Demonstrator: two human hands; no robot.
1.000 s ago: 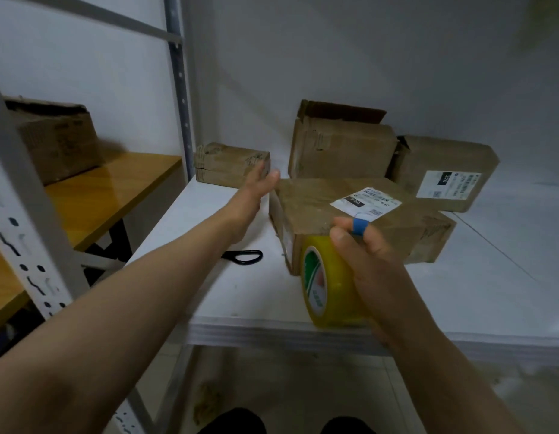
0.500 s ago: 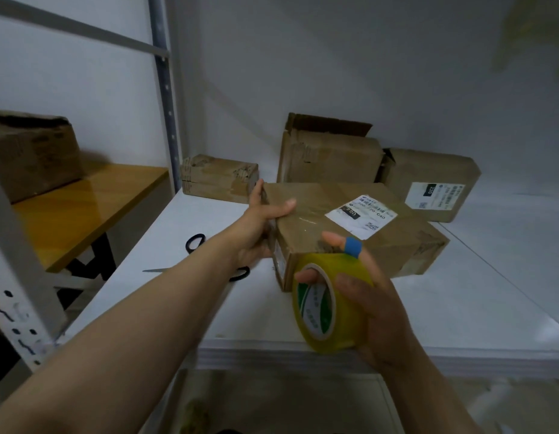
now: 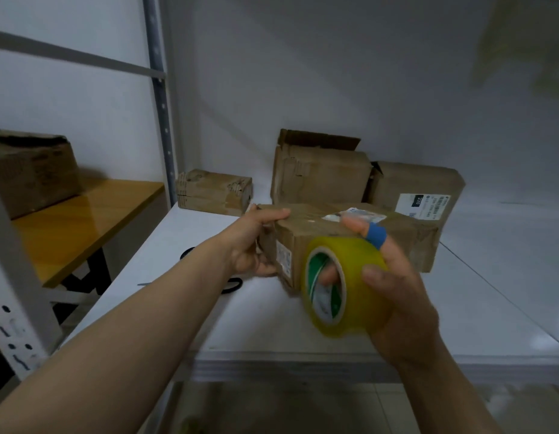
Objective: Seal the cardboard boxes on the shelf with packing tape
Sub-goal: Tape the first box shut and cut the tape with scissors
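The box lies on the white shelf, near its front edge. The left hand grips the left end of the box — thumb on top, fingers at the side. Just in front of the box, the right hand holds the tape roll, with fingers through its core. Behind the box stand a small box, a tall box and a labelled box. To its left lie scissors — partly hidden by the arm.

Left arm stretched forward, left hand gripping thumb-uppermost, right hand curled in a grip, forefinger extended
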